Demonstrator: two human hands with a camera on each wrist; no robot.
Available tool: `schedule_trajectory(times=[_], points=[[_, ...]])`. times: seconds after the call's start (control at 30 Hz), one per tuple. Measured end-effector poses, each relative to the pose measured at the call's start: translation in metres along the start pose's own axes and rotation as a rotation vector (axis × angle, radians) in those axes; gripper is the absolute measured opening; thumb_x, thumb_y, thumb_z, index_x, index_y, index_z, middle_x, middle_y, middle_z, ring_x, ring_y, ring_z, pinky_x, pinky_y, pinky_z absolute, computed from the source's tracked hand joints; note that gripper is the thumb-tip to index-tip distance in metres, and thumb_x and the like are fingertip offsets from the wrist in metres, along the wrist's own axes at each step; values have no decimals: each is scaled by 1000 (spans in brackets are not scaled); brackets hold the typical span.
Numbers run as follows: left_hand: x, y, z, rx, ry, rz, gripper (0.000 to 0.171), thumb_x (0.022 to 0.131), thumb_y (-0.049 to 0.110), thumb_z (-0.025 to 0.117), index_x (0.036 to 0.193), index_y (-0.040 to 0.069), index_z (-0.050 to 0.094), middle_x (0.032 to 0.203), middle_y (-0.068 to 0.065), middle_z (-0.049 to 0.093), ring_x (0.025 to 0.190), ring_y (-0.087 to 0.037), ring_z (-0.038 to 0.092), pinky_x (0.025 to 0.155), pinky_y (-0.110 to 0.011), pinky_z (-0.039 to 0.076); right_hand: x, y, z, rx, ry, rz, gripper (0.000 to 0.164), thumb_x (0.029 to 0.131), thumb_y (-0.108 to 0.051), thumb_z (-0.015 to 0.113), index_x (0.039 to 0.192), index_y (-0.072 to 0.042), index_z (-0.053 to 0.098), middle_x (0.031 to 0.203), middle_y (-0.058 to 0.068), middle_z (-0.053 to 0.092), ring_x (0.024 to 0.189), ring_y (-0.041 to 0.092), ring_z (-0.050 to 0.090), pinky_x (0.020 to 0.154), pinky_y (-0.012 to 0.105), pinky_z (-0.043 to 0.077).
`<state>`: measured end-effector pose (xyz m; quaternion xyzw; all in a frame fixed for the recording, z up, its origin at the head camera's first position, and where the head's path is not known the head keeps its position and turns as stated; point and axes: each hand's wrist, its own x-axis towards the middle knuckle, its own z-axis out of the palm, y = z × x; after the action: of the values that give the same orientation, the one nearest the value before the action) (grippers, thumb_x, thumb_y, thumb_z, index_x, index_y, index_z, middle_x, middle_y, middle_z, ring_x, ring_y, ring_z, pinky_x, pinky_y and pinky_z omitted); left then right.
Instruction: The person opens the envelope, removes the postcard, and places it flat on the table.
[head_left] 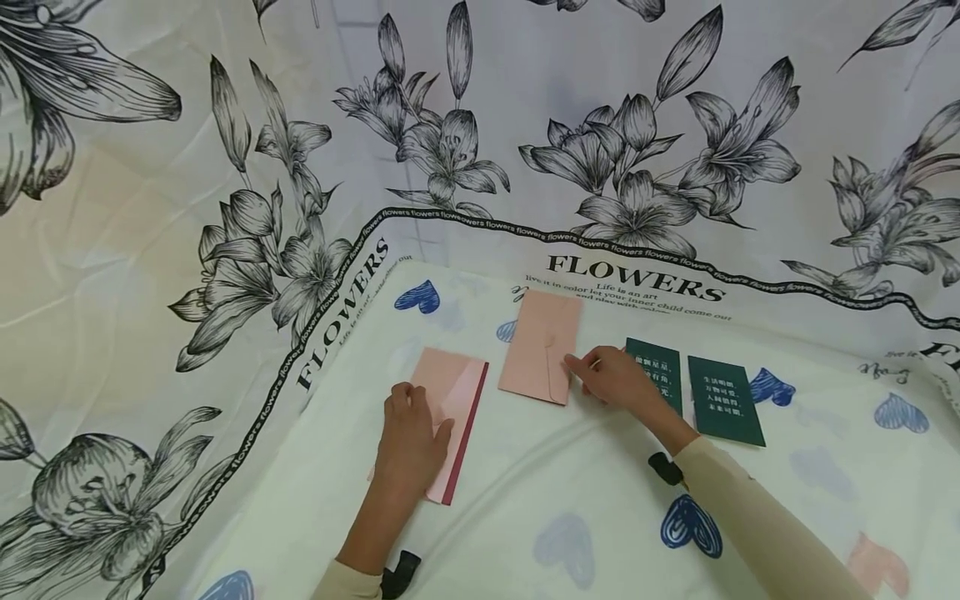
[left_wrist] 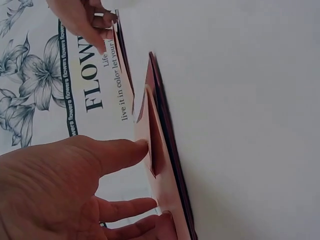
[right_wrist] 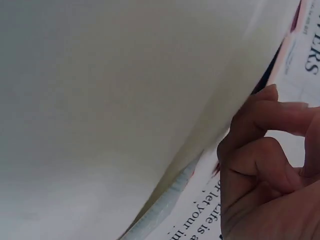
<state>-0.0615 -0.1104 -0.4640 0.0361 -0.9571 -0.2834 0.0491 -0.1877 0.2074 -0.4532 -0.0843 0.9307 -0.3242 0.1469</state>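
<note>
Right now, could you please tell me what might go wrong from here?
The left grip has its thumb at the raised flap of the pink paper envelope with a red edge and might crease it. The right grip overlaps one dark green rectangular printed card in the head view and could brush it askew.

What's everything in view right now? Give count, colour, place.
Red-edged pink envelope: one, pink, dark red strip, left of centre
Second pink envelope: one, pink, centre
Lettered cards: two, dark green, right of the envelopes
Printed cloth: count unclear, white with black flowers, blue hearts, beneath and behind
Wrist attachments: two, black, near the wrists
Sleeves: two, beige, lower head view
Left hand: one, bare, on the red-edged envelope
Right hand: one, bare, at the second envelope's edge
</note>
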Motion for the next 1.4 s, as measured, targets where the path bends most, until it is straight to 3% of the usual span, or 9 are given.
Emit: schedule_trajectory(times=[0.27, 0.5, 0.67, 0.83, 1.0, 1.13, 1.4], points=[[2, 6, 3, 33, 16, 51, 59, 95, 18, 80, 132, -17, 49, 136, -32, 43, 130, -49, 46, 94, -50, 56, 10, 2, 2, -64, 0, -27, 46, 106, -47, 61, 101, -2, 70, 74, 5, 66, 64, 20, 58, 59, 34, 45], [2, 6, 0, 9, -6, 21, 61, 97, 22, 78, 136, -14, 50, 141, -31, 43, 133, -46, 44, 99, -51, 55, 12, 2, 0, -41, -7, -89, 40, 107, -40, 62, 99, -2, 71, 85, 6, 69, 69, 18, 57, 64, 33, 45], [2, 8, -6, -36, -5, 13, 61, 98, 29, 76, 140, -10, 52, 144, -28, 43, 134, -43, 46, 99, -52, 55, 6, 3, -4, 87, -50, -126, 37, 111, -37, 58, 97, -4, 68, 78, 7, 68, 62, 17, 52, 58, 33, 42], [3, 11, -14, -69, 24, 34, 60, 98, 30, 77, 139, -8, 54, 143, -25, 46, 131, -40, 50, 99, -53, 55, -9, 2, -8, 202, -60, -104, 40, 112, -38, 54, 93, -4, 64, 65, 6, 56, 57, 18, 46, 55, 32, 39], [2, 16, -19, -116, -14, 38, 63, 99, 35, 75, 143, -4, 52, 147, -22, 46, 131, -38, 53, 105, -52, 53, -22, 1, -11, 253, -45, -114, 40, 112, -38, 53, 92, -4, 62, 58, 0, 46, 52, 16, 40, 51, 31, 36], [-3, 24, -23, -224, -81, 50, 66, 101, 43, 71, 149, 2, 48, 147, -14, 49, 130, -32, 57, 106, -50, 52, -36, -4, -11, 290, -36, -145, 39, 113, -38, 53, 92, -6, 61, 55, 0, 44, 48, 14, 38, 47, 30, 33], [-7, 43, -19, -573, -237, 83, 61, 104, 54, 63, 150, 16, 50, 135, 4, 62, 117, -12, 65, 94, -47, 54, -82, -37, -10, 366, -37, -230, 31, 112, -38, 55, 96, -12, 61, 63, 2, 52, 47, 11, 37, 43, 30, 33]])
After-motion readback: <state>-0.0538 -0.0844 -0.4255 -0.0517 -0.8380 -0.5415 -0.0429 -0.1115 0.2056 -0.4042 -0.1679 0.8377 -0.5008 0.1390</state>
